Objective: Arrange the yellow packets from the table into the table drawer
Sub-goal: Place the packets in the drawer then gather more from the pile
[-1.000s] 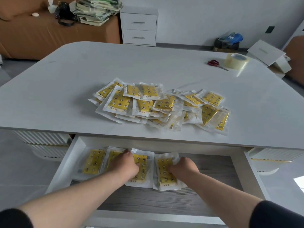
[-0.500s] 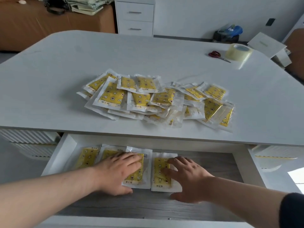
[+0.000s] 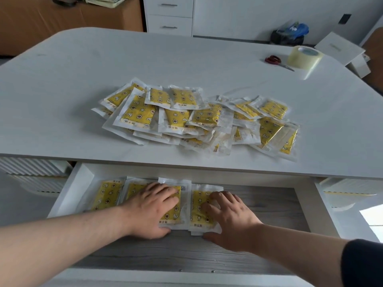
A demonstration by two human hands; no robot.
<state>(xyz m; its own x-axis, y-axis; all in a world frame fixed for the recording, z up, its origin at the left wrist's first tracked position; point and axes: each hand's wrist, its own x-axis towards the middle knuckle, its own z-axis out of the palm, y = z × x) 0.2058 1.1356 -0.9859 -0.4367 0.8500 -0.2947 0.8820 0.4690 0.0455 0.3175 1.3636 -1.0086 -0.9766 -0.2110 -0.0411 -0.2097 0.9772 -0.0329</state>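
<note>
A loose pile of several yellow packets (image 3: 194, 119) in clear wrappers lies on the white table (image 3: 62, 83). Below its front edge the drawer (image 3: 83, 179) stands pulled out, with a grey wood-grain floor. Several yellow packets lie in a row at its back left; the leftmost (image 3: 106, 195) is uncovered. My left hand (image 3: 153, 210) lies flat, fingers spread, on the third packet (image 3: 174, 212). My right hand (image 3: 230, 220) presses with straight fingers on the rightmost packet (image 3: 199, 212), thumb at its near edge.
Red-handled scissors (image 3: 273, 60) and a roll of clear tape (image 3: 304, 56) sit at the table's far right. The drawer's right half (image 3: 269, 208) holds no packets. A white drawer cabinet (image 3: 170, 15), a brown sofa and boxes stand beyond the table.
Both hands went from curled over the drawer packets to flat with fingers spread. The rightmost packet now lies straighter beside the third one.
</note>
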